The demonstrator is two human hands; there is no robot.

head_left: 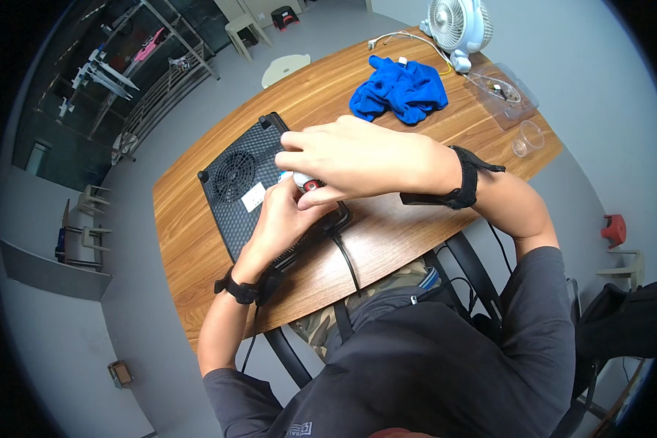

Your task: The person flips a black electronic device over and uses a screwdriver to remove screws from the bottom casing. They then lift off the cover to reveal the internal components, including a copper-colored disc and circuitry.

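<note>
Above the black fan-vented pad (223, 212), a small white object (305, 179) with red spot sat in the closed fingers of the left hand (285, 217), beneath the arched right hand (343, 157), whose thumb lay alongside, grip unclear. Long axis hidden; neither hand nearer.

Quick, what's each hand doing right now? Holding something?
Left hand: closed, holding a small white object, mostly hidden.
Right hand: curled over that same object; whether it grips it cannot be told.
</note>
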